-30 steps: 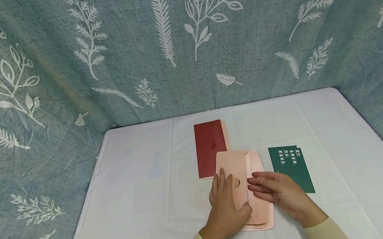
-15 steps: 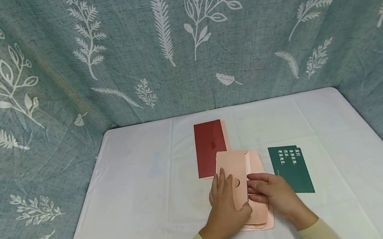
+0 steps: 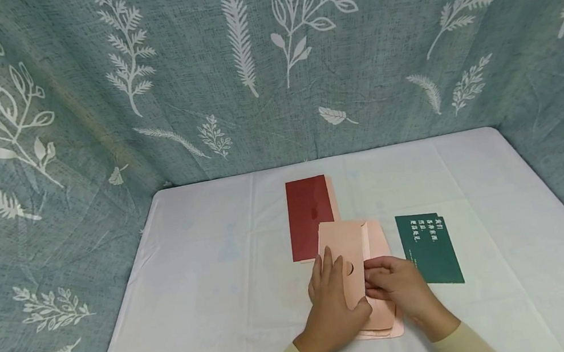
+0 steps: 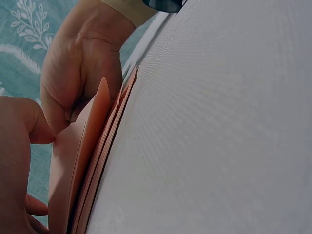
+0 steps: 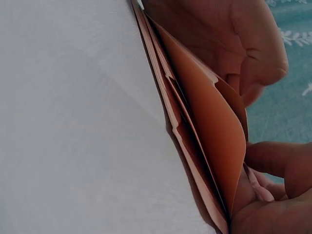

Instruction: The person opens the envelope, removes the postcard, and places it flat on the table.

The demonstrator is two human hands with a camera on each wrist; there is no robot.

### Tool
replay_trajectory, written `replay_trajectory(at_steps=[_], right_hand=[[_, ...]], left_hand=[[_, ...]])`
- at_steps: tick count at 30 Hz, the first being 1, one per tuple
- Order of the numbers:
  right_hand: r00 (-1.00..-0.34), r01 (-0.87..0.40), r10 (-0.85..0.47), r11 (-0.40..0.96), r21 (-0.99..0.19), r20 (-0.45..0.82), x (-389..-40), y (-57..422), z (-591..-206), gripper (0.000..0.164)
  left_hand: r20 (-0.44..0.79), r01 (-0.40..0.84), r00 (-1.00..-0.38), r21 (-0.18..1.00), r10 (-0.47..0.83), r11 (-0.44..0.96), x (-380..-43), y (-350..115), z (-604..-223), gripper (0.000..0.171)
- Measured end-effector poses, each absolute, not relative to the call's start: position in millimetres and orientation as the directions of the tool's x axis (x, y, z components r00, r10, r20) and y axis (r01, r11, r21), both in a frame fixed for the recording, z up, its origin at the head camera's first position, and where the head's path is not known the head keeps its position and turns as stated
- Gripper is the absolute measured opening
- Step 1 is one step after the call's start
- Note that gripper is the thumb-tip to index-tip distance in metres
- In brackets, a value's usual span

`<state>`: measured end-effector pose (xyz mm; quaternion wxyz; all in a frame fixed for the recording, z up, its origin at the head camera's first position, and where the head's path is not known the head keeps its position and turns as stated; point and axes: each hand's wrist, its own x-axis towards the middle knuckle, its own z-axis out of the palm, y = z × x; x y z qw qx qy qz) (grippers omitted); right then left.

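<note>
A pale pink envelope [image 3: 342, 238] with a small round cutout lies on top of a small stack of pink envelopes. My left hand [image 3: 334, 305] rests on it, fingers stretched over its left half, thumb near its right edge. From the right, my right hand [image 3: 404, 289] pinches the envelope's right edge; some fingertips are hidden behind the paper. In the right wrist view the envelope [image 5: 214, 131] bows up from the stack, the thumb of the right hand [image 5: 287, 195] against its edge. In the left wrist view, the right hand [image 4: 87, 68] shows beyond the raised envelope [image 4: 68, 170].
A dark red envelope [image 3: 309, 213] lies behind the stack, partly overlapped by it, with a pink edge under it. To the right are green cards [image 3: 432, 257] with white writing. All lie on a white-covered table [image 3: 210, 275], with a leaf-patterned curtain [image 3: 275, 113] around it.
My right hand has shifted slightly left, and its fingers have drawn together on the envelope's right edge. The left hand stays in place on the envelope.
</note>
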<state>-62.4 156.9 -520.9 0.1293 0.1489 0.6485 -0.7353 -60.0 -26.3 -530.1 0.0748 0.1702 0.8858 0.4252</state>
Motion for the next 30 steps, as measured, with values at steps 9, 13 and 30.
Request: replay_trajectory(at_steps=[9, 13, 30], right_hand=[[-0.920, 0.389, 0.001, -0.107, -0.915, -0.391, -61.7, 153.6, -516.4, 0.029], [-0.917, 0.396, 0.001, -0.109, -0.912, -0.398, -62.1, 155.6, -517.3, 0.028], [-0.921, 0.390, -0.051, -0.177, -0.904, -0.387, -61.1, 167.2, -517.7, 0.030]], left_hand=[[0.008, 0.229, -0.934, 0.781, 0.358, 0.580, -60.4, -25.5, -529.2, 0.086], [0.008, 0.232, -0.933, 0.778, 0.359, 0.584, -60.3, -24.7, -529.2, 0.086], [-0.013, 0.213, -0.937, 0.773, 0.350, 0.598, -60.3, -24.1, -528.0, 0.088]])
